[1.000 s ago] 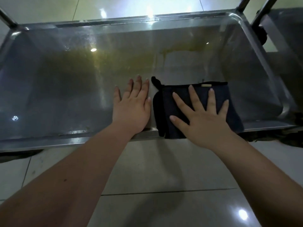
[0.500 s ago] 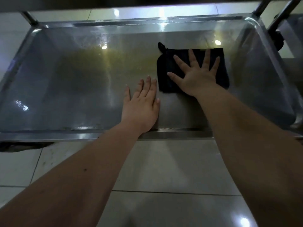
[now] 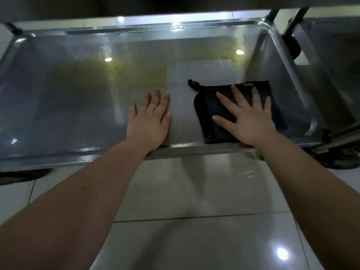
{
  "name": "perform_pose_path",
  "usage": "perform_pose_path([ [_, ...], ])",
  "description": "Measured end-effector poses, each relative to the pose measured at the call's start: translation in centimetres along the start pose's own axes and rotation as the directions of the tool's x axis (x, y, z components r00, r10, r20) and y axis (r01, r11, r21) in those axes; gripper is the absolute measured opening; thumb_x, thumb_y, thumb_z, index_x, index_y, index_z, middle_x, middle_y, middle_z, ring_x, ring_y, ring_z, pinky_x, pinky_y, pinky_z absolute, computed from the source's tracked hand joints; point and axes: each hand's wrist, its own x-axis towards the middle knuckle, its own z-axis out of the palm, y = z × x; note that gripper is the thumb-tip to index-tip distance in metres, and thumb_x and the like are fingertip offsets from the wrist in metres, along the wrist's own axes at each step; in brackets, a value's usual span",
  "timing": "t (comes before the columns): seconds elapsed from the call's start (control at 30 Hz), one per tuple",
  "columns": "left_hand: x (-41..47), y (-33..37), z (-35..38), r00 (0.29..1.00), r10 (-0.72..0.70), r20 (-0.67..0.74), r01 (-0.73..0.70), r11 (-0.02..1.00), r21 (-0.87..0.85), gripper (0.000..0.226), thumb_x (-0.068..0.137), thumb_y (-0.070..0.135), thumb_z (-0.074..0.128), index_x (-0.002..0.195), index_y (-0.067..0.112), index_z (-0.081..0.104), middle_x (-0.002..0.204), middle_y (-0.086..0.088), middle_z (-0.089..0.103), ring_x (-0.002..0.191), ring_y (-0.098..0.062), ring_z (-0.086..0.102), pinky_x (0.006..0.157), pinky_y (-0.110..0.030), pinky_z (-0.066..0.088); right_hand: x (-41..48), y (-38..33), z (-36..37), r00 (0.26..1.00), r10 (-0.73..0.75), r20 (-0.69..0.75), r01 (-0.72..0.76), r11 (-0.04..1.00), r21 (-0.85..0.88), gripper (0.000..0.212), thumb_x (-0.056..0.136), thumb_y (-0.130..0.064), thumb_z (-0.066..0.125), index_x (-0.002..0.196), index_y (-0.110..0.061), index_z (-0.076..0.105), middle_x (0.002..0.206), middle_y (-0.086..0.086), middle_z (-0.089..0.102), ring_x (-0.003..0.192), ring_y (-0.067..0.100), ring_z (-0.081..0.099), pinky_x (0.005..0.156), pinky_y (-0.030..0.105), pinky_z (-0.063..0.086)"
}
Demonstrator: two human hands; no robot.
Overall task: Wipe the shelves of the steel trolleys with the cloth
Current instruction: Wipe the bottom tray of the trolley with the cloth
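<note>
Fingers (image 3: 238,98) of the right hand (image 3: 251,123) are lying straight and spread, pressing the folded dark cloth (image 3: 206,117) flat against the steel shelf (image 3: 68,106), near its front rim on the right side. The left hand (image 3: 150,121) is resting flat, fingers straight and together, on bare steel just beside the cloth without touching it. Yellowish film (image 3: 136,75) is showing farther back.

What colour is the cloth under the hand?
Very dark, navy to black: the cloth under the right hand, seen in the head view.
</note>
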Motion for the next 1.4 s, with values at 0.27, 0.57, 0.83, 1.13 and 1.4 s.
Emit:
perform_pose_path([
  [0.27, 0.0, 0.1, 0.2, 1.000, -0.002, -0.029, 0.002, 1.000, -0.012, 0.056, 0.103, 0.040, 0.021, 0.156, 0.031, 0.007, 0.165, 0.004, 0.003, 0.151, -0.020, 0.002, 0.118, -0.053, -0.001, -2.2, 5.7, -0.9, 0.969, 0.230, 0.091, -0.231, 0.973, -0.006, 0.076, 0.071, -0.090, 0.002, 0.141, -0.063, -0.013, 0.161, -0.016, -0.014, 0.146, 0.039, -0.014, 0.115, 0.062, -0.006],
  [0.57, 0.0, -0.9, 0.0, 0.979, -0.119, -0.164, 0.093, 0.983, -0.158, 0.056, 0.103, 0.024, 0.028, 0.157, 0.023, 0.011, 0.165, -0.004, 0.000, 0.150, -0.027, -0.006, 0.118, -0.049, -0.003, -1.5, -11.6, 1.6, 0.998, 0.069, -0.008, -0.069, 0.998, 0.012, 0.076, 0.076, -0.087, 0.002, 0.144, -0.058, -0.013, 0.162, -0.010, -0.017, 0.143, 0.047, -0.020, 0.105, 0.070, -0.018],
  [0.83, 0.0, -1.1, 0.1, 0.995, -0.093, -0.034, 0.091, 0.994, -0.054, 0.054, 0.102, 0.047, 0.018, 0.155, 0.039, 0.009, 0.165, 0.004, 0.003, 0.150, -0.026, -0.004, 0.117, -0.050, -0.005, -1.9, -1.0, 0.0, 0.994, 0.110, 0.010, -0.110, 0.994, -0.022, 0.075, 0.067, -0.093, 0.000, 0.137, -0.068, -0.013, 0.162, -0.013, -0.014, 0.147, 0.041, -0.012, 0.112, 0.066, -0.010],
  [1.13, 2.5, 0.4, -0.6, 0.998, -0.067, -0.015, 0.067, 0.998, -0.008, 0.058, 0.100, 0.049, 0.026, 0.155, 0.033, 0.016, 0.164, -0.002, 0.011, 0.149, -0.033, 0.009, 0.118, -0.055, 0.009, -2.8, 4.2, -1.5, 0.959, 0.262, 0.112, -0.261, 0.965, -0.024, 0.077, 0.070, -0.087, 0.001, 0.140, -0.062, -0.018, 0.161, -0.009, -0.020, 0.145, 0.042, -0.017, 0.113, 0.066, -0.008],
  [1.4, 4.8, 3.2, 1.5, 0.996, -0.080, -0.037, 0.082, 0.996, 0.039, 0.066, 0.090, 0.063, 0.004, 0.153, 0.044, 0.005, 0.165, 0.002, 0.003, 0.149, -0.034, 0.002, 0.111, -0.067, -0.001, -3.0, 4.4, -0.8, 0.961, 0.252, 0.114, -0.253, 0.967, -0.014, 0.071, 0.068, -0.089, -0.003, 0.133, -0.067, -0.023, 0.160, -0.012, -0.023, 0.144, 0.043, -0.020, 0.111, 0.067, -0.011],
])
